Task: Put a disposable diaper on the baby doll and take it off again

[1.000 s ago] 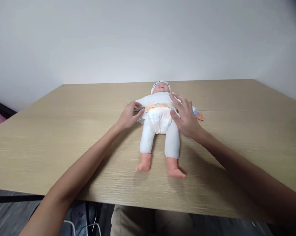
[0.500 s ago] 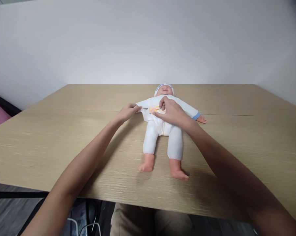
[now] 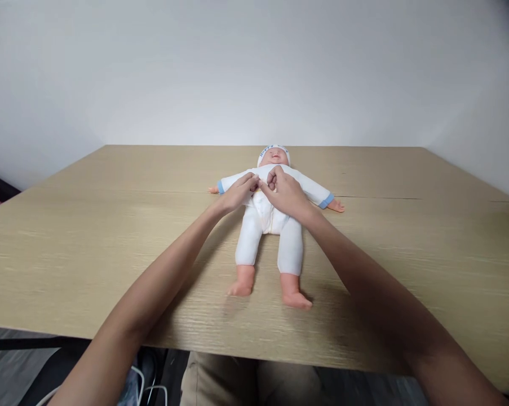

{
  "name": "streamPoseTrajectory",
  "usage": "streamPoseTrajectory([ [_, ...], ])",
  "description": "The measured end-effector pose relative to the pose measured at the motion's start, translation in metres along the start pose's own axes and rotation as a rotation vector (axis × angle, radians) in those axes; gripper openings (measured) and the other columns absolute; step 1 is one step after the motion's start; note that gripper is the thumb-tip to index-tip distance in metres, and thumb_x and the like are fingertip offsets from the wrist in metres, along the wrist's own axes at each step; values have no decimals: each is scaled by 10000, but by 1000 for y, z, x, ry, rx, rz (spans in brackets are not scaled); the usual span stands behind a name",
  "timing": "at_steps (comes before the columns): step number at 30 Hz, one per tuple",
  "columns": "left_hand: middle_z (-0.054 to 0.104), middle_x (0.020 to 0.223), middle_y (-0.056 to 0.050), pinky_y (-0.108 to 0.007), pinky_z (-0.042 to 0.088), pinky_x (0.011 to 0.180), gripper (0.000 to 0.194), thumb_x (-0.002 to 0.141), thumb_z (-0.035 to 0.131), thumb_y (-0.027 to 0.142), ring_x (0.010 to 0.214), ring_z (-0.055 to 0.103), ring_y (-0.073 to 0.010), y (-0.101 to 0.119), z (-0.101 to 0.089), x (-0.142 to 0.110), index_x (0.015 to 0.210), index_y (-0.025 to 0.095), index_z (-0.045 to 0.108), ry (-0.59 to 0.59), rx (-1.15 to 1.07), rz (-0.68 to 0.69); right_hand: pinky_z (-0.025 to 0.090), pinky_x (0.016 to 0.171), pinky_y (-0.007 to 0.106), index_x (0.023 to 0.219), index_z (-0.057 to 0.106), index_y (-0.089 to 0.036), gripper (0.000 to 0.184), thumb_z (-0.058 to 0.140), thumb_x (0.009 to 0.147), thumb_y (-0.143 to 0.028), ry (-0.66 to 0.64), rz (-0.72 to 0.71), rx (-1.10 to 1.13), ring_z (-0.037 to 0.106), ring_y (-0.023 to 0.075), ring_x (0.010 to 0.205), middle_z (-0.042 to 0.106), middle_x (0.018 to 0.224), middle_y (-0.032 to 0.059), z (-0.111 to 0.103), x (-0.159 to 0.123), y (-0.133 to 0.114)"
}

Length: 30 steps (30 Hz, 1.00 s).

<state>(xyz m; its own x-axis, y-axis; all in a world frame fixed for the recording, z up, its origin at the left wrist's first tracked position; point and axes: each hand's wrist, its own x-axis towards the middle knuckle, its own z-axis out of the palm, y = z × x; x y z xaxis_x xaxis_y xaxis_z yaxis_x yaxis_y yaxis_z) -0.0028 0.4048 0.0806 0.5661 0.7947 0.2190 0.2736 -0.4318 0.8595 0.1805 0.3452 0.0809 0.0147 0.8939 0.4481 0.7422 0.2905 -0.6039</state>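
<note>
A baby doll (image 3: pixel 290 248) in a white outfit with blue cuffs and a printed cap lies on its back, feet towards me. Round its hips sits a white diaper (image 3: pixel 271 217). At the diaper's front waist my left hand (image 3: pixel 239 190) is closed in a pinch on its side tab, which the fingers mostly hide. My right hand (image 3: pixel 286 192) meets it there, thumb stretched out against the diaper's top edge and the other fingers curled. The two hands nearly touch and cover the doll's belly.
The doll lies on a wide wooden table (image 3: pixel 110 242) with a thin seam across it. A white wall (image 3: pixel 254 73) rises behind. Below the front edge are my legs (image 3: pixel 220 380), white cables (image 3: pixel 140 383) and a dark bag-like shape at the left.
My left hand has moved right, bringing the diaper's tab from beside the doll's hip to the front waist, close to my right hand. The doll's left-side cuff and hand now show.
</note>
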Motion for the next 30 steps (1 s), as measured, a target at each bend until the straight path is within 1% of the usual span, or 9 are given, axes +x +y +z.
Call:
streamPoseTrajectory([
  [2, 619, 926, -48, -360, 518, 894, 321, 1094, 454, 479, 905, 596, -221, -3, 3, -2, 887, 242, 514, 38, -10, -12, 406, 704, 379, 991, 434, -288, 183, 611, 947, -271, 27, 19, 17, 619, 245, 734, 616, 797, -8, 3, 2, 3],
  [7, 617, 944, -24, -305, 494, 810, 176, 1025, 635, 326, 839, 580, -171, 2, 17, -11, 978, 231, 494, 220, 17, -34, 448, 721, 364, 1110, 458, -276, 322, 547, 856, -101, 126, -22, 50, 587, 223, 724, 528, 769, -49, -1, 2, 5],
  [11, 661, 1058, -50, -357, 464, 937, 175, 1051, 639, 341, 968, 595, -199, 27, 28, -50, 981, 221, 532, 406, 131, 47, 519, 836, 401, 1014, 501, -273, 211, 529, 907, -94, 234, -188, 41, 615, 230, 867, 611, 949, 23, -22, -29, -24],
  [13, 697, 1048, -50, -385, 451, 959, 201, 1088, 594, 391, 990, 590, -224, 40, 32, -81, 981, 221, 579, 358, 252, 157, 548, 847, 397, 1001, 518, -273, 157, 573, 947, -136, 186, -253, 80, 641, 234, 917, 642, 1017, 42, -34, -60, -43],
  [15, 715, 973, -43, -401, 449, 938, 253, 1115, 541, 413, 948, 580, -239, 47, 34, -109, 966, 222, 616, 152, 368, 243, 572, 806, 366, 1073, 555, -269, 125, 605, 992, -187, 22, -250, 129, 684, 228, 950, 674, 1081, 49, -44, -96, -53],
  [17, 716, 924, -40, -414, 445, 923, 285, 1128, 498, 398, 889, 566, -239, 46, 33, -128, 957, 221, 641, -53, 435, 258, 580, 814, 347, 1135, 600, -265, 134, 621, 1014, -212, -208, -225, 141, 720, 221, 975, 716, 1122, 46, -50, -126, -50],
  [19, 731, 943, -42, -420, 442, 920, 263, 1118, 511, 383, 883, 566, -241, 40, 29, -136, 970, 221, 656, -135, 461, 231, 569, 846, 354, 1164, 644, -256, 155, 658, 1011, -235, -321, -158, 80, 739, 229, 982, 754, 1123, 44, -52, -141, -36],
  [24, 733, 984, -52, -358, 446, 797, 251, 1016, 701, 453, 887, 619, -233, 24, 25, -117, 1001, 218, 614, -48, 361, 82, 474, 720, 333, 1146, 694, -232, 197, 746, 1011, -366, -296, 80, -119, 732, 228, 812, 785, 898, 5, -48, -126, -4],
  [30, 634, 736, 12, -330, 373, 685, 356, 984, 736, 454, 676, 557, -176, 22, 35, -98, 798, 220, 542, -3, 424, 50, 343, 630, 339, 975, 690, -221, 163, 713, 1043, -368, -186, 17, -366, 694, 239, 798, 756, 937, 34, -26, -125, -9],
])
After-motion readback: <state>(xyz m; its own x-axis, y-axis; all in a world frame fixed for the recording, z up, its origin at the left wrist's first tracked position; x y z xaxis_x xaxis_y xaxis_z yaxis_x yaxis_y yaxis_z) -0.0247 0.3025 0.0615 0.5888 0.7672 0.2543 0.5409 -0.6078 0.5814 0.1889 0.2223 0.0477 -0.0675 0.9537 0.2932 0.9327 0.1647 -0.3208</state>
